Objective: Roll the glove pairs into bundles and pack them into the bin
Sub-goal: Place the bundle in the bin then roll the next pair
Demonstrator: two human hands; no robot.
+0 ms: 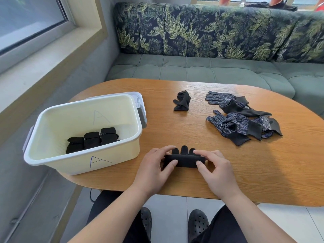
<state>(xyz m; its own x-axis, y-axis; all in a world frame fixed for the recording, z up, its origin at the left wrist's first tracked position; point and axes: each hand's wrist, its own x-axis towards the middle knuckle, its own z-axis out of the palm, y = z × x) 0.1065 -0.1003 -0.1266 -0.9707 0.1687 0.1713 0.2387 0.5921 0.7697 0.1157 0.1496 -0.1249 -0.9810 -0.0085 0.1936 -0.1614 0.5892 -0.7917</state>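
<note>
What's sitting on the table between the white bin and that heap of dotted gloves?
Head view: one crumpled black glove lies on the table between the bin and the heap, toward the far side; the wood around it is bare.

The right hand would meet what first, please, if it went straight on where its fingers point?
The rolled glove pair that the right hand pinches; beyond it, probably the left hand.
</note>
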